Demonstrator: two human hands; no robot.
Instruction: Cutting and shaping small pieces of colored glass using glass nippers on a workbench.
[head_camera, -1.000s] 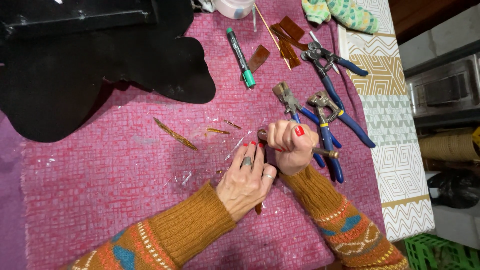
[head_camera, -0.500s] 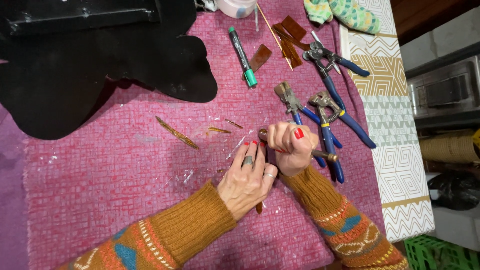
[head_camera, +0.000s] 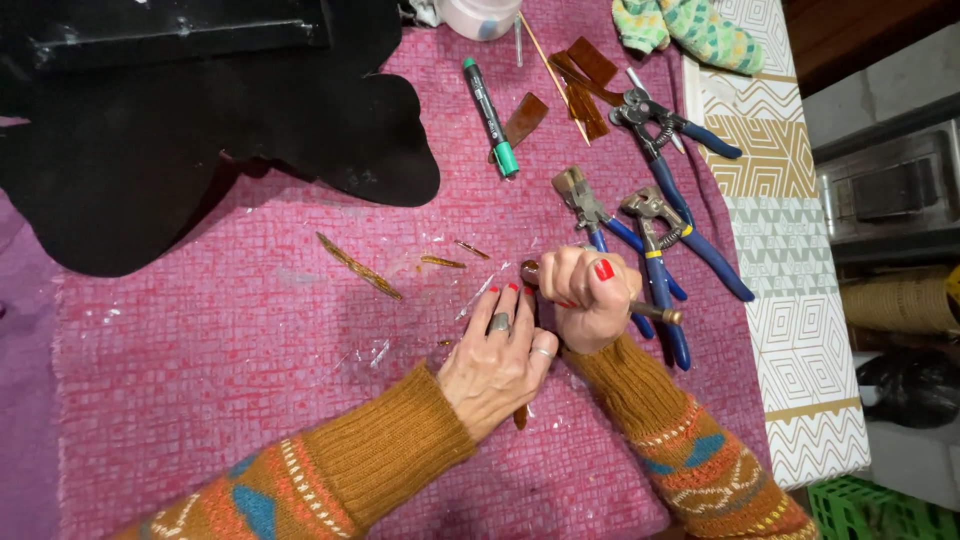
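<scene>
My left hand (head_camera: 498, 362), with a ring and red nails, presses flat on a narrow brown glass strip (head_camera: 520, 416) lying on the pink cloth (head_camera: 200, 380); most of the strip is hidden under the palm. My right hand (head_camera: 590, 296) is fisted around a small brass-handled cutting tool (head_camera: 655, 312). The tool's head (head_camera: 528, 270) is next to my left fingertips. Both hands touch each other.
Three blue-handled pliers (head_camera: 655, 235) lie just right of my hands. Thin glass slivers (head_camera: 357, 266) and clear chips lie to the left. A green marker (head_camera: 490, 100), brown glass pieces (head_camera: 585, 80), a black cut-out shape (head_camera: 200, 120), gloves (head_camera: 690, 30) and a white cup (head_camera: 480, 15) lie farther off.
</scene>
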